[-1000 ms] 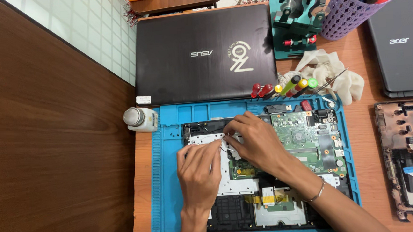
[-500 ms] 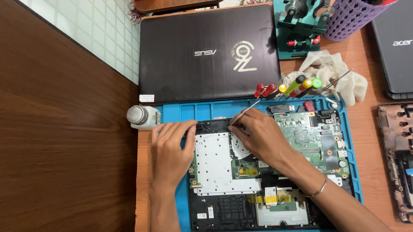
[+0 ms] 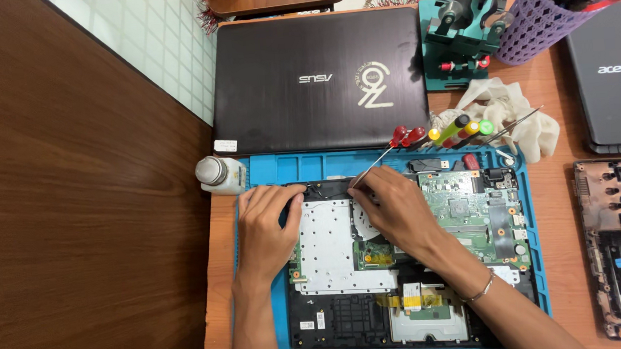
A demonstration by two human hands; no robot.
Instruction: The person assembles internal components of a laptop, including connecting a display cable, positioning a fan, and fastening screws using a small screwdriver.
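While left hand point(image 3: 264, 225) presses flat on opened laptop point(image 3: 411, 262), right hand point(image 3: 393, 209) grip clamped on tweezers point(image 3: 370, 168).

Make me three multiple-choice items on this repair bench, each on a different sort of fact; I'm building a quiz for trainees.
1. Where does the small white bottle stand?
A. Just left of the blue mat's upper left corner
B. On the closed black laptop
C. Inside the purple cup

2. What colour is the mat under the opened laptop?
A. Red
B. Blue
C. Grey

3. What is the right hand doing?
A. Resting flat and empty
B. Holding a thin metal tool
C. Lifting the white cloth

Answers:
1 A, since the bottle sits on the wooden table at that corner.
2 B, as blue rim shows all round the chassis.
3 B, as a slim metal tool sticks out of its grip, while the left hand rests on the chassis.
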